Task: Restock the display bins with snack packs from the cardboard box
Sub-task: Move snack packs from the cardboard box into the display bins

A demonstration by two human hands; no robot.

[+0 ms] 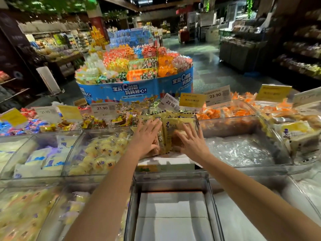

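Observation:
Yellow-brown snack packs [171, 126] stand upright in a clear display bin [198, 124] in the middle row. My left hand [145, 138] lies flat on the left packs with fingers spread. On the right packs rests my right hand [192, 142], its fingers also straight and spread. Neither hand curls round a pack. Below my arms sits a near bin [211, 193] with a white floor and nothing else visible in it. No cardboard box is clearly in view.
Neighbouring clear bins hold pale round buns [102, 152] at left, white-blue packs [45, 160] further left, crinkled plastic [238, 150] at right and orange packs [225, 112] behind. Price tags [215, 97] stand along the back row. A blue round candy display [135, 89] stands beyond in the aisle.

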